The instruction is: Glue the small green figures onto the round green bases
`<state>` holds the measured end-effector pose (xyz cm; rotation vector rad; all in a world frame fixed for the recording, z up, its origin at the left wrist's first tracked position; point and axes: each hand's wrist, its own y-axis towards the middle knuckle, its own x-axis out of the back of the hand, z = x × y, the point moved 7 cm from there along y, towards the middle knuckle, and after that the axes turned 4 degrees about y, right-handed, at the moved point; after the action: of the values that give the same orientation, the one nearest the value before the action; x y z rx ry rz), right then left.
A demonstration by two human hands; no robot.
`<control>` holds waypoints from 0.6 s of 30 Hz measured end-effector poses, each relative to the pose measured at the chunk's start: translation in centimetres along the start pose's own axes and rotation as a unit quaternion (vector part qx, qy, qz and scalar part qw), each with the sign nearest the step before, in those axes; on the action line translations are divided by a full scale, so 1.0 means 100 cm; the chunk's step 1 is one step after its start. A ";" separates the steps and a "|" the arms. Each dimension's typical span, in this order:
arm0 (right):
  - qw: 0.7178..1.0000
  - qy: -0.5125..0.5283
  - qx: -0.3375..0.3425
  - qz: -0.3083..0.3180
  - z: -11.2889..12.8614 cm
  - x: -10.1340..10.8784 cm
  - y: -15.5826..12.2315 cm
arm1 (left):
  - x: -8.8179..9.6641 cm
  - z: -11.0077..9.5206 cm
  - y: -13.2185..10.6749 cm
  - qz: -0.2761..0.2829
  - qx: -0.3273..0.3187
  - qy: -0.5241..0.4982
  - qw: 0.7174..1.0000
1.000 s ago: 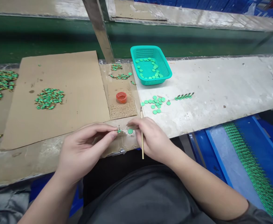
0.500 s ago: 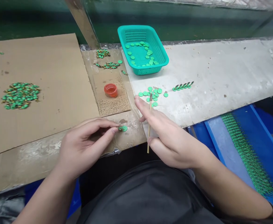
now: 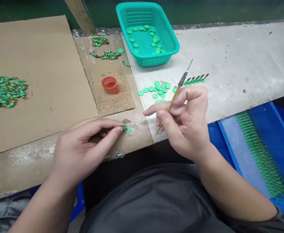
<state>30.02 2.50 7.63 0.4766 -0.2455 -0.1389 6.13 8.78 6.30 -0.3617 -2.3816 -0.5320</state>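
My left hand (image 3: 83, 147) rests on the bench's near edge and pinches a small green disc (image 3: 126, 129) between thumb and forefinger. My right hand (image 3: 184, 121) is closed round a thin wooden-handled brush (image 3: 174, 95), whose tip points up and to the right. Just beyond that hand lies a loose cluster of green discs (image 3: 156, 90) on the white surface. A short row of green pieces (image 3: 195, 79) lies to the right of the cluster.
A teal basket (image 3: 166, 30) holding green discs stands at the back. A small orange pot (image 3: 110, 84) sits on a brown mat. A pile of green-and-gold pieces (image 3: 5, 91) lies on cardboard at left. A blue tray (image 3: 260, 155) with a green strip sits lower right.
My right hand has swung the brush from pointing straight ahead to tilted up and right, and closed its fingers round the handle. The view has shifted down. My left hand keeps the disc.
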 end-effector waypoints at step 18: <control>0.961 -0.221 -0.002 0.169 0.008 -0.003 0.005 | -0.003 -0.022 -0.005 0.014 -0.140 0.069 0.988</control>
<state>29.50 2.68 8.50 0.3893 -0.7597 0.0927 7.35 7.26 7.56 -0.4652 -2.1692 -0.8548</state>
